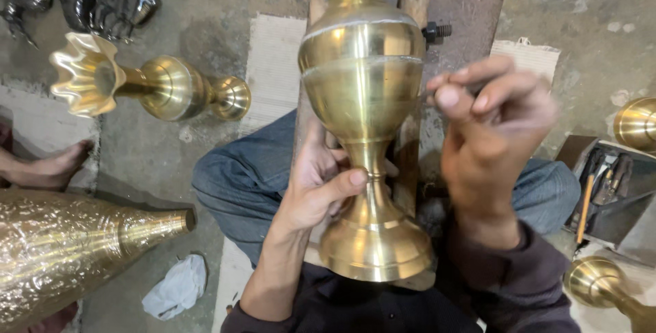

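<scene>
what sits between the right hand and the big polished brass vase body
Nothing visible. The right hand hovers beside the tall polished brass vase, its fingers pinching a thin tool too blurred to identify, pointed at the vase's shoulder. The left hand already grips the vase's narrow stem.

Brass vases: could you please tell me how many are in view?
5: a plain vase held in the lap, a fluted vase upper left, an engraved vase lower left, and two cut-off vases at the right edge and lower right.
</scene>
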{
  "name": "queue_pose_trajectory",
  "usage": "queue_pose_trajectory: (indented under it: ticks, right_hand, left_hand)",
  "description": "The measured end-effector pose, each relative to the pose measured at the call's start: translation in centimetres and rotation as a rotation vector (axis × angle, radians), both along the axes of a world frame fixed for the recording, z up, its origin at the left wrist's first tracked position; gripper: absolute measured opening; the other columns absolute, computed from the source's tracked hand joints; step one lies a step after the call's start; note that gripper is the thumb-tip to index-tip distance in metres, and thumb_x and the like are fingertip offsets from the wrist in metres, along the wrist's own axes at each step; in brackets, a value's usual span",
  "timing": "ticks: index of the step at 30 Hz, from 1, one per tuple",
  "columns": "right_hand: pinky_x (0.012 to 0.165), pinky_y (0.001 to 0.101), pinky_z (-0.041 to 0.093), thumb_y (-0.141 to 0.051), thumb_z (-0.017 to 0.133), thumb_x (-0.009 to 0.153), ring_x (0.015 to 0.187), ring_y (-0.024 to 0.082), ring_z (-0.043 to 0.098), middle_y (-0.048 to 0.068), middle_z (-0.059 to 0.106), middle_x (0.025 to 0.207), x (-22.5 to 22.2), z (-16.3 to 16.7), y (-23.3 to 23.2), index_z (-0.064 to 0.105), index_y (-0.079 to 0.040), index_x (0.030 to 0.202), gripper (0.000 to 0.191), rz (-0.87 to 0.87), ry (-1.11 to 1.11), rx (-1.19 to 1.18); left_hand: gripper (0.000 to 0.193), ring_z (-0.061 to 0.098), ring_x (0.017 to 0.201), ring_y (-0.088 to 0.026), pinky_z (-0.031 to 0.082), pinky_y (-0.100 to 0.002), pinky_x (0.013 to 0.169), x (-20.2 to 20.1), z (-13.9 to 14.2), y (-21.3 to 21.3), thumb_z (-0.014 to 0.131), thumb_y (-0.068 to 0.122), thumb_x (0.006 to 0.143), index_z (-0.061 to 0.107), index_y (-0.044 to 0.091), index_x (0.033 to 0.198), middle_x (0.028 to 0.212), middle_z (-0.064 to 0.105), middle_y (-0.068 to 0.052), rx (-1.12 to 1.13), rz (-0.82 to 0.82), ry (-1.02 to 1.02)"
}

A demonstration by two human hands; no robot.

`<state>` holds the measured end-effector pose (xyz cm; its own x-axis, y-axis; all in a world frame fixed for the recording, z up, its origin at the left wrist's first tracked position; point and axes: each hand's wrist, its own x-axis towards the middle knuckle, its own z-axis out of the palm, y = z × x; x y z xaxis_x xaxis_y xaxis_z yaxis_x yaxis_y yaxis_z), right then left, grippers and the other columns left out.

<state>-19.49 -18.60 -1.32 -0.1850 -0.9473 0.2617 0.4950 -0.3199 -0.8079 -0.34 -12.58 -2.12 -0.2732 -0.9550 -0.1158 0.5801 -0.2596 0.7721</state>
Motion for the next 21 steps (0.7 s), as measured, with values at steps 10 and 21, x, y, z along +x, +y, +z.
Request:
queue_pose_trajectory:
  ticks: [10,21]
  right_hand:
    - [0.088,0.0281,0.061,0.020,0.073,0.100,0.096,0.022,0.074,0.013,0.066,0.107,3.2,-0.9,3.2,0.057,-0.001,0.094,0.027,-0.131,0.060,0.024]
    - [0.083,0.0255,0.062,0.016,0.075,0.100,0.093,0.019,0.074,0.012,0.067,0.103,4.2,-0.7,3.0,0.056,-0.002,0.088,0.029,-0.227,0.079,0.047]
  left_hand:
    - [0.108,0.060,0.135,-0.030,0.058,-0.037,0.103,0.5,1.2,1.7,0.065,0.006,0.100,-0.020,0.015,0.166,0.167,0.031,-0.026,-0.112,0.065,-0.255]
    - [0.111,0.059,0.125,-0.031,0.054,-0.040,0.103,-0.3,2.0,1.3,0.065,0.010,0.099,-0.024,0.018,0.166,0.170,0.024,-0.025,-0.089,0.059,-0.189]
